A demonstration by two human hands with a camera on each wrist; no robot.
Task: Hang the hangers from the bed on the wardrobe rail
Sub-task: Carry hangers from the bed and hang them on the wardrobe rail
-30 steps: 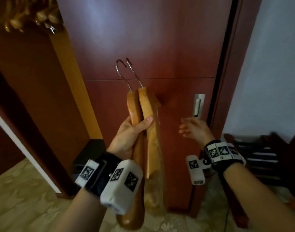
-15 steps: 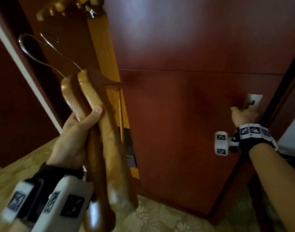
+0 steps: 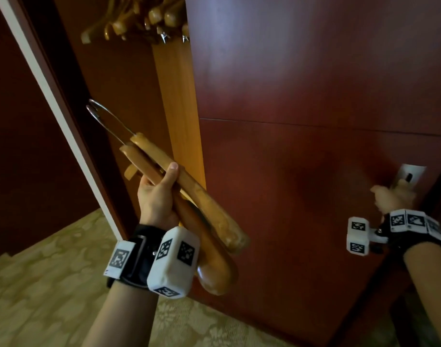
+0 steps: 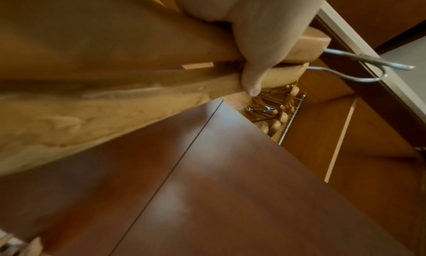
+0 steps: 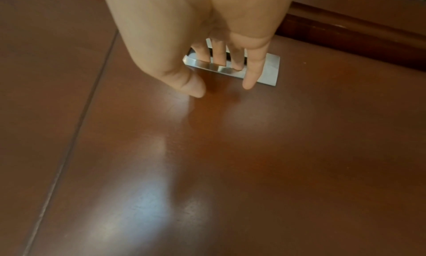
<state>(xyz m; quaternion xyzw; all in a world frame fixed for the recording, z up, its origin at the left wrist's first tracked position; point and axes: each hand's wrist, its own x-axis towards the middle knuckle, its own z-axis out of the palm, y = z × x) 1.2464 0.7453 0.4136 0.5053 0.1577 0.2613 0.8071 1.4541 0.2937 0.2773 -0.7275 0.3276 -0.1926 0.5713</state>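
A: So, how far along is the hanging?

B: Partway, I'd judge. Several wooden hangers [image 3: 139,23] already hang on the wardrobe rail [image 4: 291,119], but the left hand [image 3: 157,196] carries two wooden hangers [image 3: 189,194], fingers and thumb wrapped round their necks, hooks pointing into the open wardrobe.

A: And the right hand [image 3: 392,196]?

B: Its fingers [image 5: 219,54] are tucked into the recessed metal handle [image 5: 265,72] of the sliding door [image 3: 314,121], thumb resting on the panel.

A: What's left, then?

B: Hooking these two on the rail. The bed isn't in view.
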